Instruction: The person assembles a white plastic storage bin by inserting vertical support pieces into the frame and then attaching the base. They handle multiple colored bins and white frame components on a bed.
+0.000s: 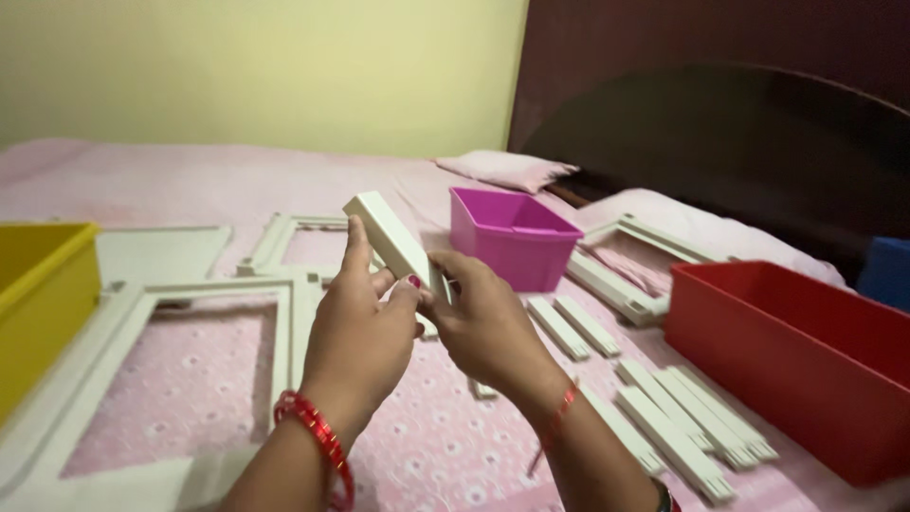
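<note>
A pink patterned bedspread (190, 190) covers the bed below a pale yellow wall. At the far left sits a yellow bin (38, 294), then loose white frames (284, 313). In the middle, the left hand (365, 337) and right hand (483, 322) both grip one white bar (393, 239), raised above the bed. Beyond are a purple bin (512, 237), loose white slats (673, 417) and a red bin (806, 351). Nothing looks joined yet, so assembly appears barely begun.
</note>
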